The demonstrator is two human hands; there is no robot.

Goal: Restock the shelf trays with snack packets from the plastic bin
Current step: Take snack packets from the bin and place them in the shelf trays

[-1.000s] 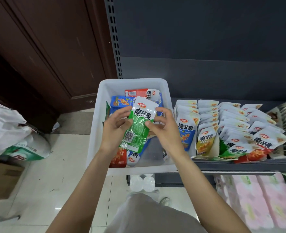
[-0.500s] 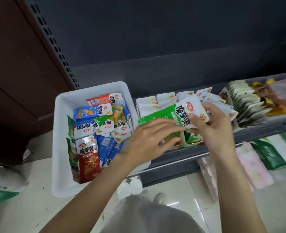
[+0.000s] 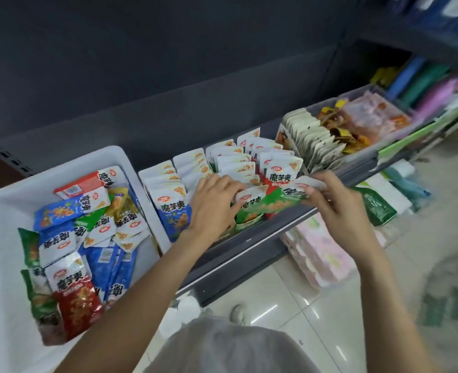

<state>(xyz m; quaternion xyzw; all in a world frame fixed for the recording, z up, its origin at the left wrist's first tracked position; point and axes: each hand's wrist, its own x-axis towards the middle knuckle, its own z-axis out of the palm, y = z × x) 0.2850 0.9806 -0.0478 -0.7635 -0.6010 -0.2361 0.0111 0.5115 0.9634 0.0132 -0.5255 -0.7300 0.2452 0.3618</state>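
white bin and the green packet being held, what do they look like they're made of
White bin: looks like moulded plastic, matte and faintly translucent, with a thick rounded rim. Green packet: thin glossy plastic film, probably laminated; it creases and bends where the right hand pinches its white top, and its printed face catches light.

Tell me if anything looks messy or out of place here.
The packets in the white bin lie jumbled at all angles, unlike the upright rows in the shelf tray. One green packet lies sideways, held by the right hand.
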